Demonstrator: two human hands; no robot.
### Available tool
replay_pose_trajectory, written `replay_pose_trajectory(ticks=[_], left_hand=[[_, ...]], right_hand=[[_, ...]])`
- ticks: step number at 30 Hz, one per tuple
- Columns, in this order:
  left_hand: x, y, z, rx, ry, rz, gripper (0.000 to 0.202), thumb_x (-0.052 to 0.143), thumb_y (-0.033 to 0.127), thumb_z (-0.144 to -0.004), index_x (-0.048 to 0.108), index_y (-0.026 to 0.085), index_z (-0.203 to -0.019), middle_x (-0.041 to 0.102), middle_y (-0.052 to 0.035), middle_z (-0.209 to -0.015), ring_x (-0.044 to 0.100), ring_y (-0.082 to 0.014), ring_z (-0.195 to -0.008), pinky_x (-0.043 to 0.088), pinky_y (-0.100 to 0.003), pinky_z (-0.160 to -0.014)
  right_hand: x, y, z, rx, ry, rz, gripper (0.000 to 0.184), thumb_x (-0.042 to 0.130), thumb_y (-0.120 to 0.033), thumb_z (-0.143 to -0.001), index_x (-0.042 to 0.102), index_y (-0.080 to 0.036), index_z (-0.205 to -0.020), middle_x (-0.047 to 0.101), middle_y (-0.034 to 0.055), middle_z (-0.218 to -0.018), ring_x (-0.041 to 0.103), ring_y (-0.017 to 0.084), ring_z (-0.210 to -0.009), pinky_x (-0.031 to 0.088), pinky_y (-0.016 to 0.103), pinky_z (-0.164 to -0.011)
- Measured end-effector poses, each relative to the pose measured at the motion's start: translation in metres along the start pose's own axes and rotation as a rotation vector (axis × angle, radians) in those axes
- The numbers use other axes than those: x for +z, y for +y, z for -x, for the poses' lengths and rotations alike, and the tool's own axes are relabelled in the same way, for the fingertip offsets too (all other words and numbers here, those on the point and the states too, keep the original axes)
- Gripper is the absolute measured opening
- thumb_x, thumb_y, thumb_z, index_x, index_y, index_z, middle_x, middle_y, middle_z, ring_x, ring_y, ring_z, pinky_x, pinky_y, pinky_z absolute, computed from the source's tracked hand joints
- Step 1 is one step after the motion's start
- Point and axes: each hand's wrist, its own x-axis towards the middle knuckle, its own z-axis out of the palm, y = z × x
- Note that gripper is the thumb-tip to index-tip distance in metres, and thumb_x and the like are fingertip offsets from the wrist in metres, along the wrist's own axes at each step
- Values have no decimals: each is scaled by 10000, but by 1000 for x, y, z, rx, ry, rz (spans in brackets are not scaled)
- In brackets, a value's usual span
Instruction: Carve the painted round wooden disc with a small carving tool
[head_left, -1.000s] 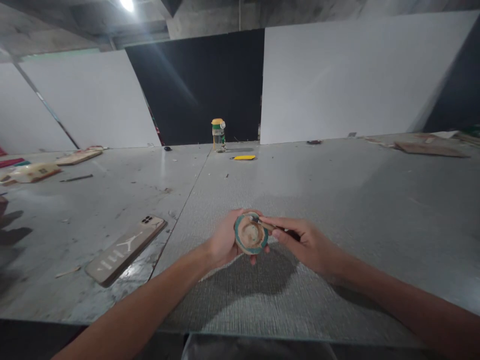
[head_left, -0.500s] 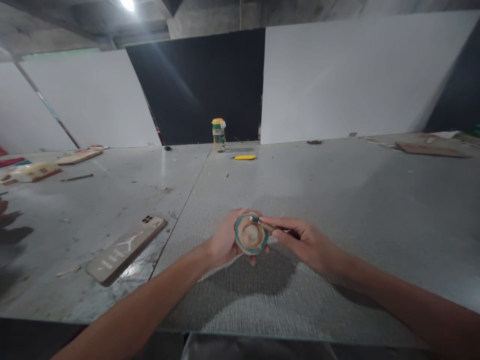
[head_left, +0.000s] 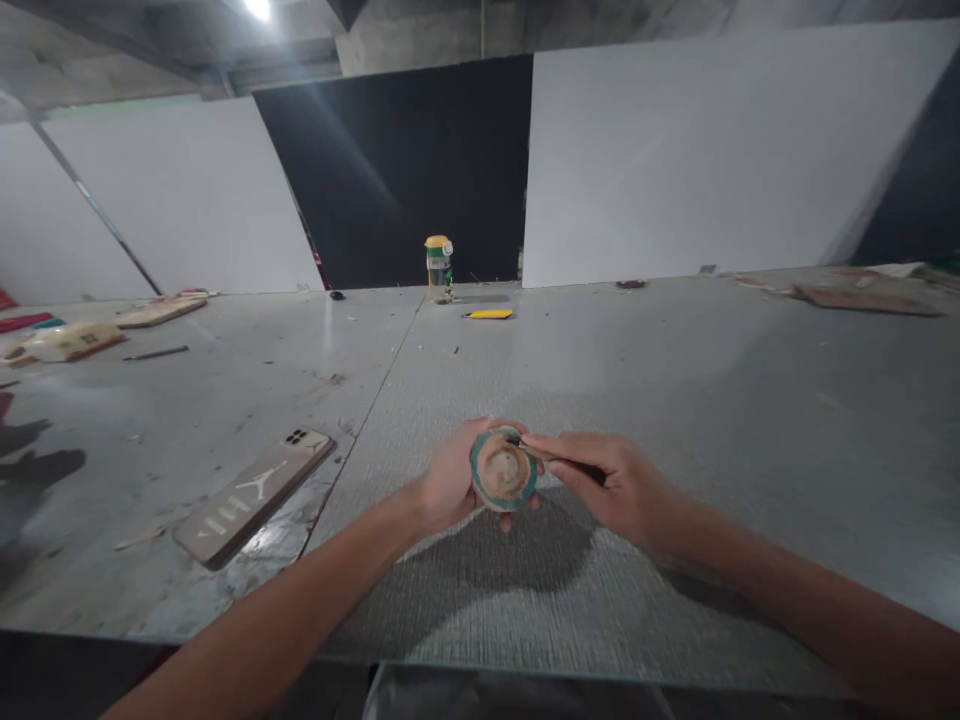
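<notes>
My left hand (head_left: 448, 483) is wrapped round a small round wooden bowl (head_left: 503, 470) with a teal rim, its hollow facing me, held just above the grey table (head_left: 675, 380). My right hand (head_left: 611, 482) pinches a thin carving tool (head_left: 541, 452). The tool's metal tip rests at the bowl's upper right rim. Both hands are close together at the middle of the view, near the table's front edge.
A phone (head_left: 253, 494) in a tan case lies face down to the left. A bottle (head_left: 439, 268) with a yellow cap and a yellow utility knife (head_left: 489, 314) stand far back. Wooden pieces (head_left: 157, 312) and scraps lie at the far left and far right (head_left: 862, 298).
The tool's tip has shifted slightly along the bowl's upper rim. Both hands stay in about the same place.
</notes>
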Motion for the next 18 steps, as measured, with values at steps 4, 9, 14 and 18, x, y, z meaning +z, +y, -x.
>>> replay_pose_trajectory(ticks=[4,9,14,18], left_hand=[[0,0,-1,-3,14,14,442,293,454,-904,519,154,-1137,655,-96,-810,664,-224,-591,488,-262,-352],[-1,-1,-1,-6,10,23,448,270,449,-912,510,152,-1146,650,-93,-788,659,-223,-592,485,-259,-352],[0,-1,-1,-1,-18,14,448,276,452,-907,514,156,-1144,649,-103,-838,662,-228,-611,483,-265,-367],[-1,-1,0,-7,-2,-1,445,314,456,-896,512,148,-1148,657,-112,-835,666,-242,-633,488,-271,-376]], right_hand=[[2,-2,0,158,-52,-185,383,480,-306,-953,575,-222,-1314,659,111,-1229,636,223,-1070,518,352,-874],[2,-2,-1,142,-41,-199,381,491,-304,-945,578,-227,-1308,668,107,-1214,654,227,-1035,529,369,-860],[-2,-8,-2,23,6,-19,373,494,-190,-925,610,-235,-1276,731,81,-1064,679,185,-900,523,302,-784],[-2,-8,-2,27,-2,-5,378,493,-205,-931,594,-227,-1295,741,77,-988,674,172,-816,518,288,-732]])
